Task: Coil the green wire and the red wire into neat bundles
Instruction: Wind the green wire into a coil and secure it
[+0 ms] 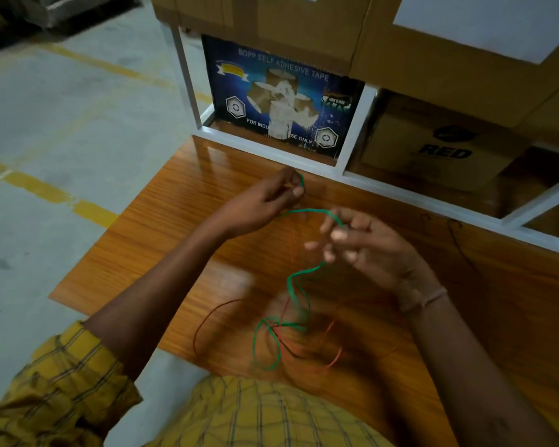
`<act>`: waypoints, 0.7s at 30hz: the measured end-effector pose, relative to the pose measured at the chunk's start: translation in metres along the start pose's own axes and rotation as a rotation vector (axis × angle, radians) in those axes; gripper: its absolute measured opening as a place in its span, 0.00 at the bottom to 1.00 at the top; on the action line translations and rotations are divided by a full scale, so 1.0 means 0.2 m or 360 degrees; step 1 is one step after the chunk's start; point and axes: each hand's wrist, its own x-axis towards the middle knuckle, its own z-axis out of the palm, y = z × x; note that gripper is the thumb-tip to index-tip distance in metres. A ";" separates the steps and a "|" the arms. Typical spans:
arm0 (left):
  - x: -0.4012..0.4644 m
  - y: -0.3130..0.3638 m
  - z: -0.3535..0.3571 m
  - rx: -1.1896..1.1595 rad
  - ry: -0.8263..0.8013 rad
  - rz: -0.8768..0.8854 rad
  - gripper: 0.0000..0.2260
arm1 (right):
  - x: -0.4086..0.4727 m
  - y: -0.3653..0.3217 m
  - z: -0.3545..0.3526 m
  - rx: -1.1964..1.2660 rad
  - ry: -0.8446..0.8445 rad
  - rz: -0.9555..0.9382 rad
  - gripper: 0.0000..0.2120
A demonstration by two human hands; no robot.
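A thin green wire (293, 287) runs from my left hand (265, 201), across to my right hand (365, 243), then down in loose loops onto the wooden table (162, 227). My left hand pinches the wire's end between thumb and fingertips near the table's back edge. The wire passes over the fingers of my right hand, which are partly curled around it. A thin red wire (207, 321) lies in slack loops at the table's front edge, tangled with the lower green loops. Motion blur hides detail around the tangle.
A white metal shelf frame (342, 175) stands right behind the table. It holds a blue adhesive-tape box (281, 98) and brown cartons (433, 146). To the left is grey concrete floor with yellow lines (49, 191). A dark thin cord (459, 240) lies at the table's right.
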 end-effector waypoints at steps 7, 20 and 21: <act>-0.06 0.00 -0.01 -0.0461 -0.0363 -0.0097 0.13 | 0.09 -0.11 -0.17 0.0684 -0.0163 -0.0239 0.16; -0.09 0.05 0.06 -0.2169 -0.0331 -0.0016 0.19 | 0.23 0.20 -0.04 -0.0666 0.0311 0.0696 0.16; -0.07 0.05 0.06 -0.2175 -0.0218 -0.0018 0.18 | 0.21 0.24 0.01 -0.0755 0.0257 0.0741 0.19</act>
